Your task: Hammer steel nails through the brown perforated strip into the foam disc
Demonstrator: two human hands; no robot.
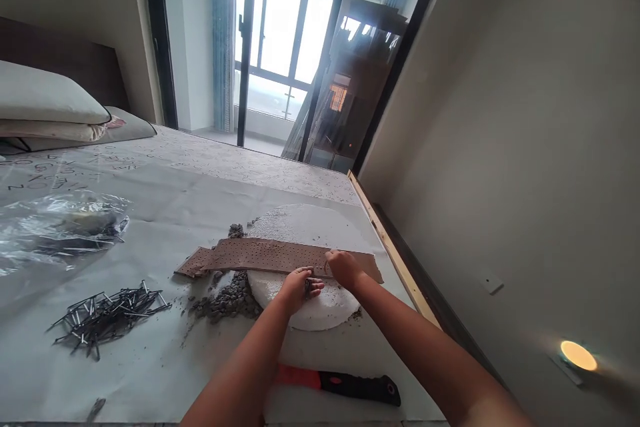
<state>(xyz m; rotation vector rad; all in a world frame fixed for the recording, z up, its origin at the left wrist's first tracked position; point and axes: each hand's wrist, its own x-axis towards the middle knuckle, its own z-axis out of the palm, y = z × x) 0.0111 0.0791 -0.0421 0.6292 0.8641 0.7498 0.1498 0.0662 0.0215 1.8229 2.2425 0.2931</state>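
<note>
My left hand (299, 288) is palm up with its fingers partly curled, and a few dark nails lie in it. It is just in front of a long brown board (273, 255) dotted with small holes. Over the board's right part my right hand (343, 268) is closed in a pinch; what its fingertips hold is too small to make out. Under the board lies a round white slab (313, 223). A loose pile of long dark nails (113, 317) lies to the left.
Grey crumbs (230, 300) are heaped by the slab's left edge. A tool with a red and black handle (360, 387) lies in front, partly behind my left forearm. A clear plastic bag (65, 227) is at left. A wooden rail (395, 250) runs along the right.
</note>
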